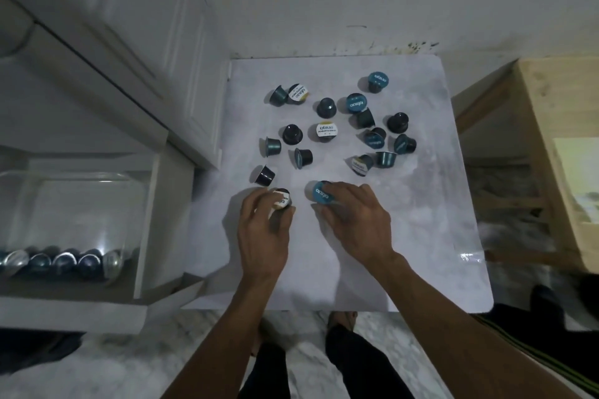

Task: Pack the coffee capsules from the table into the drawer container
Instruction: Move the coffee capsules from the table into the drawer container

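Both forearms outstretched, left hand (264, 220) and right hand (355, 217) fingers curled downward.

Capsules (326, 131) on table (421, 204) — drawer container (74, 204) left.

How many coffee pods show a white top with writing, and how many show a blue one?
White-top pods: 4
Blue-top pods: 4
Total: 8
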